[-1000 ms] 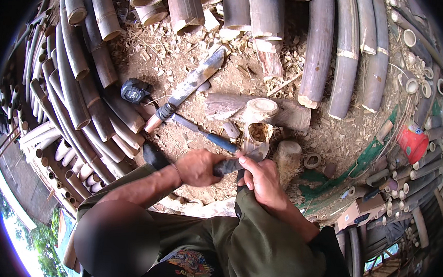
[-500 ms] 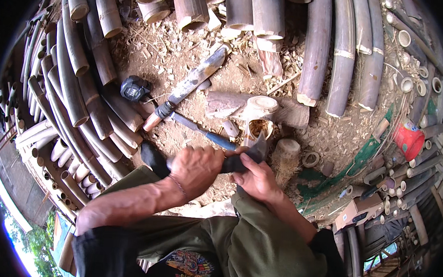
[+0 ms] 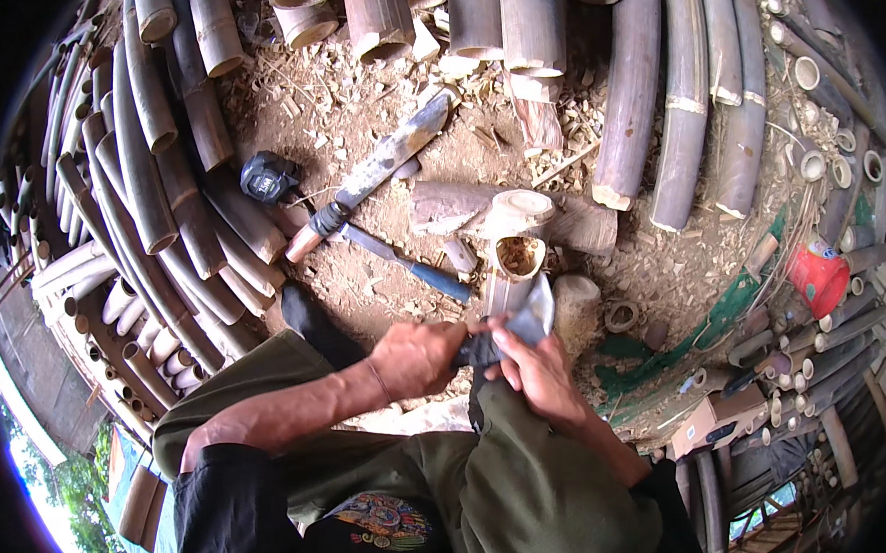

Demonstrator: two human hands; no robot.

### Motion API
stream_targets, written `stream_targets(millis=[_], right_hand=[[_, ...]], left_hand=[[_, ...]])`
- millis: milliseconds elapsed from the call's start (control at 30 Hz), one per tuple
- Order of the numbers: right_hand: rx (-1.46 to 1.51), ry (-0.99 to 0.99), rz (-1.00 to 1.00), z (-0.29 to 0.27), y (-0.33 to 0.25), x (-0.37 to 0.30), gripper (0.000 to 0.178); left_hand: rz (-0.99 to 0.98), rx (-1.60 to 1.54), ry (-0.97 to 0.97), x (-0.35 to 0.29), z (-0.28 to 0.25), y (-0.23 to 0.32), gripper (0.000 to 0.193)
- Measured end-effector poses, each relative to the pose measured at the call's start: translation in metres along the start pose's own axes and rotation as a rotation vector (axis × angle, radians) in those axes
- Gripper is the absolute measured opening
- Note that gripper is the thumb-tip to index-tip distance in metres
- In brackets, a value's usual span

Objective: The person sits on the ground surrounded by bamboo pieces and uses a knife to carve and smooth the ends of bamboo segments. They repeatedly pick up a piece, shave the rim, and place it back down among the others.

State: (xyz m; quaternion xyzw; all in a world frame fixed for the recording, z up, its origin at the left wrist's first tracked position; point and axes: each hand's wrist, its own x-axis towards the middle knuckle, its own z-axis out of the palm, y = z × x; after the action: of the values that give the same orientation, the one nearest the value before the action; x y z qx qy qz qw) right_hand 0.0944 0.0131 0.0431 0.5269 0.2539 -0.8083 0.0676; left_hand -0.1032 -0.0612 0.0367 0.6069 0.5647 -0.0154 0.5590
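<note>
My left hand (image 3: 414,360) is wrapped round the dark handle of a broad grey blade (image 3: 534,317), just above my knees. My right hand (image 3: 541,377) grips the same tool nearer its blade, thumb laid along it. My fingers cover much of the tool, so its full shape is hidden. Just beyond the blade stands a pale bamboo piece (image 3: 507,292) with an opening cut in its side and brown fibres within. It rests against a short log (image 3: 452,209) lying crosswise. To its right is a pale upright stump (image 3: 576,302).
A large machete (image 3: 395,149) and a blue-handled knife (image 3: 438,279) lie on the ground, with a dark tape measure (image 3: 270,177) to their left. Bamboo poles (image 3: 628,96) line the far side and left. A red bucket (image 3: 817,278) and cardboard box (image 3: 718,421) sit at right.
The tool has shifted slightly right and down, and its blade has turned to show a brighter face. My left hand has moved right and lower, uncovering more of the blue knife handle.
</note>
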Motion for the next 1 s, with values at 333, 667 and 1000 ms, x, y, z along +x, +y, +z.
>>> stream_targets(millis=[333, 667, 1000], right_hand=[[0.771, -0.225, -0.049, 0.011, 0.006, 0.032, 0.027], [-0.498, 0.429, -0.312, -0.008, 0.027, 0.036, 0.028], [-0.285, 0.397, -0.262, 0.017, 0.002, 0.007, 0.035]], left_hand=[[-0.026, 0.243, -0.356, 0.036, -0.102, 0.008, 0.028], [-0.185, -0.457, -0.005, 0.028, 0.036, 0.033, 0.074], [-0.196, -0.537, 0.234, 0.018, 0.055, 0.043, 0.047]])
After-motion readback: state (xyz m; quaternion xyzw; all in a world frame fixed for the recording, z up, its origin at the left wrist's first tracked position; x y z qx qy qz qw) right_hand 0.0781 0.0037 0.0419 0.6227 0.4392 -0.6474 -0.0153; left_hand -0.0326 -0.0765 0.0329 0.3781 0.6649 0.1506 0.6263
